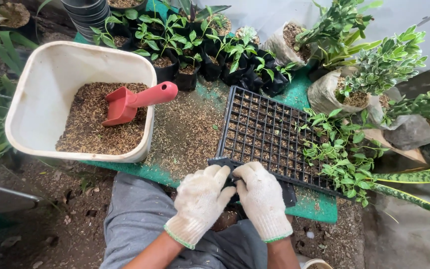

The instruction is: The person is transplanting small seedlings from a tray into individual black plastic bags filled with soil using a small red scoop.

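Note:
Both of my hands wear white knit gloves with green cuffs. My left hand [201,201] and my right hand [261,197] meet at the near left corner of a black seedling tray [269,132], fingers curled around a small black piece there, likely a thin plastic pot or the tray's edge; which one is hidden by the gloves. The tray has many small square cells, most holding some brown husk mix. It lies on a green mat [314,206] strewn with the same mix.
A white tub [51,74] at left holds brown husk mix and a red plastic scoop [133,101]. Small plants in black bags [215,62] line the back. Larger bagged plants [364,74] and loose green cuttings [342,154] sit at right. My grey-trousered knees are below.

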